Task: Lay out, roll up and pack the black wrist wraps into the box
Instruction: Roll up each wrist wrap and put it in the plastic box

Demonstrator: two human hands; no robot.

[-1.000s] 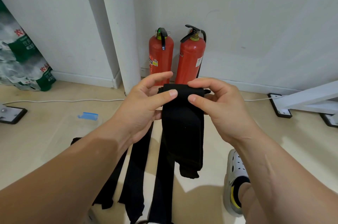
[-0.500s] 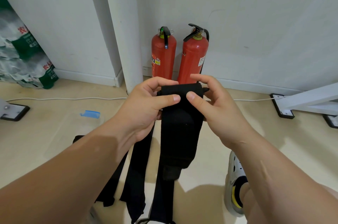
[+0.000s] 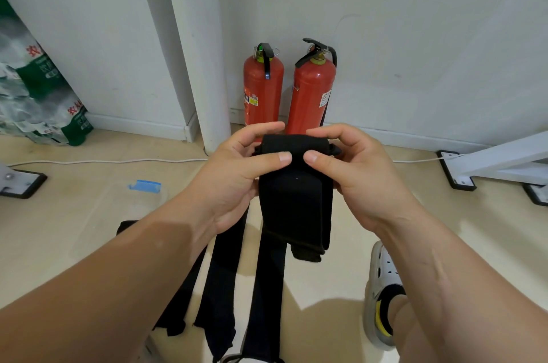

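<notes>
Below the rolled wrist wrap (image 3: 295, 152), the black strips (image 3: 267, 288) run off the bottom edge. Behind it, the bases of both extinguishers (image 3: 262, 89) are hidden. Left of it, what may be a clear box (image 3: 160, 199) barely shows.

Place: plain indoor storeroom-like corner.
Far wall: two red fire extinguishers (image 3: 263, 92).
Far left: shrink-wrapped bottled-water packs (image 3: 38, 95).
Floor (image 3: 462, 232): beige, white cable (image 3: 118, 161).

The room is shown brightly and evenly lit. A soft-edged shadow is cast on the floor (image 3: 326, 324) below the arms. Detail in the black wrist wraps (image 3: 296, 199) is largely lost to darkness. The pillar (image 3: 192, 36) is bent and tilted by wide-angle distortion; the frame is rendered sharp.
</notes>
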